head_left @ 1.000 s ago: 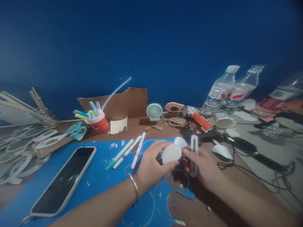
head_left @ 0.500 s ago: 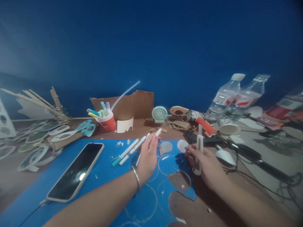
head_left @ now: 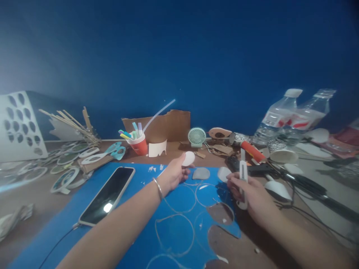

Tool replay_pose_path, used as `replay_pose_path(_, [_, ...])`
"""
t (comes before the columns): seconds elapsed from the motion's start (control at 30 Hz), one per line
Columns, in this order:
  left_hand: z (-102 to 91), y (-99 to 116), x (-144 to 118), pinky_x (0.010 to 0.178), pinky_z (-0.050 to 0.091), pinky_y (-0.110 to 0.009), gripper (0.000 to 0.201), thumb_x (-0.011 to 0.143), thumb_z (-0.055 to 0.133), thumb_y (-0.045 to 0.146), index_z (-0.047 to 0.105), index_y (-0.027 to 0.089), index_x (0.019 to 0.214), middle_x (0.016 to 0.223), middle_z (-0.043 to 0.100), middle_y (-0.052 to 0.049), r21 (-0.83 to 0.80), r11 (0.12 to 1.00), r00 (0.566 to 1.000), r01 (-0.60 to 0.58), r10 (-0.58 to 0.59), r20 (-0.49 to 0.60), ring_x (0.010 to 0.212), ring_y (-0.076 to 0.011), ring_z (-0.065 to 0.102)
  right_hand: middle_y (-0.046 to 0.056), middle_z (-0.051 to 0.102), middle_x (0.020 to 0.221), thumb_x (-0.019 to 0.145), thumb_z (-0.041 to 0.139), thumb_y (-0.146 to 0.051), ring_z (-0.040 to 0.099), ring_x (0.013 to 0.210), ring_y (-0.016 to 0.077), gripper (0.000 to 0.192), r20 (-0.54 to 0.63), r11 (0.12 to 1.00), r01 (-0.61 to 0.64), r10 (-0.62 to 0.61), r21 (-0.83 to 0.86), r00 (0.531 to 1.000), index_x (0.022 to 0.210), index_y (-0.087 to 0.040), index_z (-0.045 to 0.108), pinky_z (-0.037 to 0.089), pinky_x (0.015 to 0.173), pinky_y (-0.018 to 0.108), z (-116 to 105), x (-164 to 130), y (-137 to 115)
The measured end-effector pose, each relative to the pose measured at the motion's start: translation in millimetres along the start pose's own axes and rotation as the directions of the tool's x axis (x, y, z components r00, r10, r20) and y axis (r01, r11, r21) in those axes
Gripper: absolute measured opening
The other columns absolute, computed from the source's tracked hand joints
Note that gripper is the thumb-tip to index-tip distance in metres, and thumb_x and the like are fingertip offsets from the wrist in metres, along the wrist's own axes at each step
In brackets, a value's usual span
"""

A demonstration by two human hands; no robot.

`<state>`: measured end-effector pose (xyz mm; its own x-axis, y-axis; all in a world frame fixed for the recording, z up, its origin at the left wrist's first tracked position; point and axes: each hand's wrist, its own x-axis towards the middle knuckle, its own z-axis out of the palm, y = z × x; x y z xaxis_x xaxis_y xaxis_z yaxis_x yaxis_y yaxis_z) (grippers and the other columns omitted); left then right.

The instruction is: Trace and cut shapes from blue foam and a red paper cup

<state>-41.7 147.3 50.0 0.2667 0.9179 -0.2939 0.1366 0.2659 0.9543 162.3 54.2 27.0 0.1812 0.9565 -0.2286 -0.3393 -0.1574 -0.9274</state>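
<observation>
My left hand [head_left: 177,173], with a silver bangle on its wrist, reaches over the blue sheet [head_left: 183,201]. Its thumb and fingers pinch a white round disc [head_left: 188,159] turned face-on. Held nearly upright in my right hand [head_left: 248,192] is a white utility knife [head_left: 243,179] with its blade out. A second white round piece [head_left: 223,174] meets the fingertips of that hand; whether they grip it I cannot tell. Between the hands a greyish rounded piece [head_left: 201,173] lies on the sheet. Circle outlines mark the sheet, and round parts are cut from its right edge.
A phone [head_left: 108,196] on a cable lies at left. Behind stand a red cup of markers [head_left: 138,145], a small green fan [head_left: 196,137] and brown cardboard [head_left: 168,129]. Plastic bottles [head_left: 280,114], a red tube [head_left: 252,151] and a black-handled tool [head_left: 307,185] crowd the right.
My left hand has turned, so the disc that was edge-on now faces me. Markers seen beside that hand are now covered by it. My view has swung left; the right hand keeps its hold.
</observation>
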Motion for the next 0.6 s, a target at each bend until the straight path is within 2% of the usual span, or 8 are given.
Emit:
replay_pose_path(0.07, [-5.7, 0.7, 2.5, 0.045, 0.037, -0.021, 0.057, 0.086, 0.022, 0.055, 0.056, 0.011, 0.094, 0.087, 0.062, -0.013, 0.133, 0.988, 0.995, -0.084, 0.090, -0.043, 0.055, -0.0094, 0.051, -0.001, 0.055, 0.059, 0.069, 0.067, -0.030, 0.040, 0.043, 0.0057, 0.018, -0.019, 1.000, -0.017, 0.017, -0.007, 1.000, 0.077, -0.016, 0.059, 0.024, 0.039, 0.018, -0.9, -0.2, 0.1])
replay_pose_path(0.13, [-10.2, 2.7, 2.1, 0.054, 0.042, -0.024, 0.051, 0.087, 0.023, 0.052, 0.056, 0.014, 0.095, 0.093, 0.062, -0.011, 0.295, 0.939, 0.975, -0.179, 0.209, -0.073, 0.068, -0.0131, 0.055, -0.001, 0.055, 0.059, 0.068, 0.067, -0.031, 0.041, 0.043, 0.0059, 0.018, -0.030, 0.999, -0.036, 0.035, -0.011, 0.999, 0.077, -0.017, 0.060, 0.025, 0.040, 0.019, -1.9, -0.3, 0.1])
replay_pose_path(0.2, [-13.1, 4.5, 0.1, 0.074, 0.044, -0.030, 0.039, 0.086, 0.034, 0.047, 0.057, 0.019, 0.099, 0.102, 0.061, -0.008, 0.466, 0.845, 0.944, -0.261, 0.325, -0.059, 0.087, -0.0175, 0.055, -0.001, 0.055, 0.060, 0.068, 0.067, -0.031, 0.042, 0.044, 0.0064, 0.018, -0.023, 0.999, -0.039, 0.039, -0.008, 0.999, 0.077, -0.017, 0.060, 0.027, 0.040, 0.019, -2.8, -0.3, 0.0])
replay_pose_path(0.27, [-14.0, 4.4, -1.7, 0.091, 0.036, -0.036, 0.030, 0.081, 0.047, 0.041, 0.058, 0.022, 0.102, 0.107, 0.060, -0.006, 0.614, 0.723, 0.915, -0.316, 0.403, -0.003, 0.101, -0.0213, 0.050, -0.001, 0.055, 0.061, 0.069, 0.067, -0.031, 0.043, 0.045, 0.0070, 0.017, -0.015, 1.000, -0.029, 0.029, -0.010, 0.999, 0.077, -0.017, 0.060, 0.028, 0.041, 0.020, -3.2, -0.7, -0.4])
replay_pose_path(0.33, [-12.8, 2.5, -2.5, 0.098, 0.029, -0.040, 0.029, 0.077, 0.055, 0.033, 0.059, 0.021, 0.103, 0.109, 0.059, -0.006, 0.719, 0.603, 0.895, -0.344, 0.442, 0.058, 0.106, -0.0241, 0.047, -0.001, 0.055, 0.061, 0.069, 0.066, -0.032, 0.043, 0.045, 0.0078, 0.018, -0.023, 1.000, -0.026, 0.025, -0.017, 0.999, 0.077, -0.017, 0.059, 0.028, 0.040, 0.021, -3.1, -1.4, -1.2])
replay_pose_path(0.4, [-10.4, 0.1, -2.5, 0.100, 0.026, -0.044, 0.031, 0.076, 0.055, 0.027, 0.058, 0.019, 0.106, 0.115, 0.056, -0.009, 0.786, 0.507, 0.879, -0.354, 0.466, 0.096, 0.111, -0.0262, 0.044, -0.001, 0.055, 0.061, 0.070, 0.066, -0.032, 0.043, 0.045, 0.0083, 0.017, -0.031, 0.999, -0.034, 0.034, -0.021, 0.999, 0.076, -0.017, 0.059, 0.028, 0.040, 0.021, -2.7, -2.6, -2.0])
replay_pose_path(0.5, [-6.0, -1.0, -3.5, 0.103, 0.022, -0.045, 0.035, 0.078, 0.051, 0.022, 0.054, 0.020, 0.113, 0.126, 0.048, -0.008, 0.827, 0.409, 0.855, -0.386, 0.495, 0.154, 0.119, -0.0259, 0.036, -0.001, 0.055, 0.061, 0.070, 0.066, -0.031, 0.044, 0.046, 0.0082, 0.016, -0.043, 0.999, -0.049, 0.049, -0.010, 0.998, 0.076, -0.018, 0.060, 0.028, 0.040, 0.020, -2.3, -4.0, -2.8])
replay_pose_path(0.6, [-1.2, 0.6, -7.0, 0.104, 0.023, -0.041, 0.040, 0.079, 0.047, 0.020, 0.050, 0.025, 0.118, 0.129, 0.048, -0.004, 0.791, 0.298, 0.796, -0.534, 0.492, 0.352, 0.123, -0.0223, 0.035, 0.000, 0.055, 0.060, 0.069, 0.067, -0.030, 0.044, 0.046, 0.0083, 0.015, -0.049, 0.998, -0.059, 0.059, 0.001, 0.997, 0.074, -0.017, 0.061, 0.030, 0.040, 0.020, -2.6, -3.2, -3.2])
